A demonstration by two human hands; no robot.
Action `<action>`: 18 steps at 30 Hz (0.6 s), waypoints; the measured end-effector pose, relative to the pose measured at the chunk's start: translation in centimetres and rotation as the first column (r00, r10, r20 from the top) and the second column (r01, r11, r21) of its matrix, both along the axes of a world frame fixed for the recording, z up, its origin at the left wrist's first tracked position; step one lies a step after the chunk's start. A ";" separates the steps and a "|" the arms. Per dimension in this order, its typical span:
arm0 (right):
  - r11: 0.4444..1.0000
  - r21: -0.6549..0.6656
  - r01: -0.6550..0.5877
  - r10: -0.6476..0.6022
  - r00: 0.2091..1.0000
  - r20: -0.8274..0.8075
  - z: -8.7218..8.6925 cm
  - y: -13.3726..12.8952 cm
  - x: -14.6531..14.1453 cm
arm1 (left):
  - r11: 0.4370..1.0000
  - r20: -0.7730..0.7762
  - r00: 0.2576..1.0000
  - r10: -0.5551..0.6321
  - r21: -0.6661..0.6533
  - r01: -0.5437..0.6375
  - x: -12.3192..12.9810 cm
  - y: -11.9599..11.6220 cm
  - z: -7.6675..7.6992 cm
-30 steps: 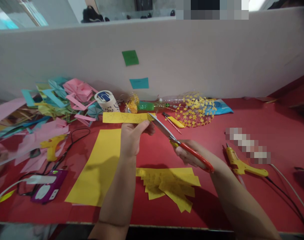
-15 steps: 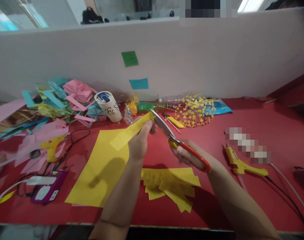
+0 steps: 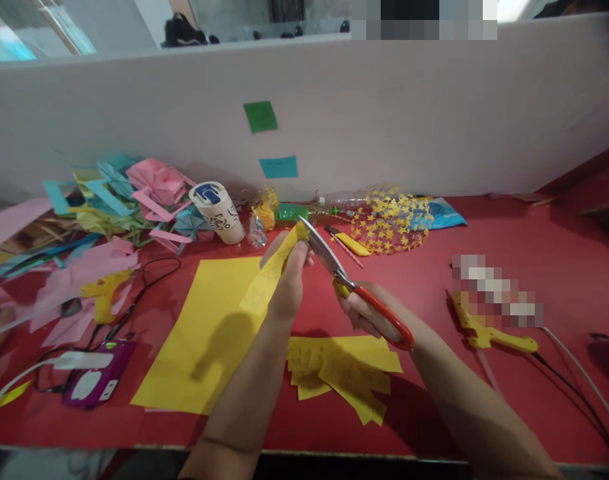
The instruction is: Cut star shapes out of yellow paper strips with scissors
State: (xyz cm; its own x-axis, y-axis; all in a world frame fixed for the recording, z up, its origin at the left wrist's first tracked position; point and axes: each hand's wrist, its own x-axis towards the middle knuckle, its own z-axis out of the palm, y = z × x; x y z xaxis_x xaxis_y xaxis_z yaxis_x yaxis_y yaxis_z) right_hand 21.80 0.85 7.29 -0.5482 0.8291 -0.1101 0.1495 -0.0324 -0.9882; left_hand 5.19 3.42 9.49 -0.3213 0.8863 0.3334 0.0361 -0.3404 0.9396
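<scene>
My left hand [image 3: 287,277] is clamped on a yellow strip [image 3: 268,283], pinching it near its far end with my thumb on top. The strip slants down from that grip towards me and to the left, lying along the side of my hand, with faint drawn lines on it. My right hand [image 3: 367,310] is wrapped around the red handles of the scissors [image 3: 384,312], whose blades point up and left, their tip right at the strip's far end, just beyond my left thumb. I can't tell whether the blades have any paper between them. My 2 hands are near each other but not touching, both raised above the red worktop [image 3: 509,230].

Below them, between my forearms, lies a pile of yellow pieces [image 3: 347,367]. A large yellow sheet [image 3: 204,313] lies left of my left forearm, partly hidden by it. A yellow glue gun [image 3: 489,333] rests to the right of my right hand.
</scene>
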 end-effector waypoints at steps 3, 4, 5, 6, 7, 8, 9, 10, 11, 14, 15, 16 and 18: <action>1.000 -0.021 0.019 -0.020 1.000 -0.008 0.3 -0.1 -0.2 | 1.000 -0.005 1.000 -0.015 -0.013 0.014 -0.1 0.1 -0.2; 0.999 -0.031 0.024 -0.024 1.000 -0.002 0.3 -0.2 -0.3 | 0.999 -0.006 1.000 -0.024 -0.025 0.024 -0.2 0.1 -0.4; 0.999 -0.037 0.029 -0.029 1.000 0.005 0.4 -0.2 -0.4 | 0.999 -0.004 0.999 -0.032 -0.039 0.032 -0.2 0.2 -0.6; 0.999 -0.040 0.034 -0.033 0.999 0.012 0.4 -0.2 -0.4 | 0.998 -0.001 0.999 -0.036 -0.052 0.036 -0.3 0.3 -0.8; 0.998 -0.044 0.039 -0.038 0.999 0.017 0.4 -0.3 -0.5 | 0.997 0.004 0.999 -0.039 -0.063 0.039 -0.4 0.4 -1.0; 0.998 -0.047 0.042 -0.041 0.999 0.019 0.3 -0.3 -0.6 | 0.997 0.009 0.999 -0.041 -0.069 0.041 -0.4 0.5 -1.2; 0.998 -0.046 0.045 -0.044 0.999 0.015 0.3 -0.3 -0.6 | 0.996 0.012 0.999 -0.045 -0.074 0.046 -0.5 0.5 -1.3; 0.998 -0.044 0.047 -0.046 0.999 0.011 0.3 -0.3 -0.6 | 0.996 0.015 0.999 -0.051 -0.078 0.052 -0.5 0.6 -1.4; 0.998 -0.041 0.050 -0.049 0.999 0.006 0.3 -0.4 -0.6 | 0.995 0.017 0.998 -0.055 -0.078 0.056 -0.5 0.6 -1.4; 0.998 -0.033 0.059 -0.059 0.998 -0.002 0.3 -0.4 -0.6 | 0.996 0.012 0.999 -0.039 -0.077 0.040 -0.4 0.6 -1.4; 0.998 -0.031 0.062 -0.062 0.998 -0.003 0.4 -0.4 -0.7 | 0.997 0.008 1.000 -0.029 -0.076 0.030 -0.4 0.6 -1.4; 0.998 -0.029 0.064 -0.064 0.998 -0.004 0.4 -0.4 -0.7 | 0.997 0.004 1.000 -0.025 -0.076 0.025 -0.4 0.6 -1.4; 0.997 -0.030 0.065 -0.065 0.998 -0.001 0.5 -0.4 -0.7 | 0.997 0.003 1.000 -0.027 -0.078 0.027 -0.4 0.6 -1.4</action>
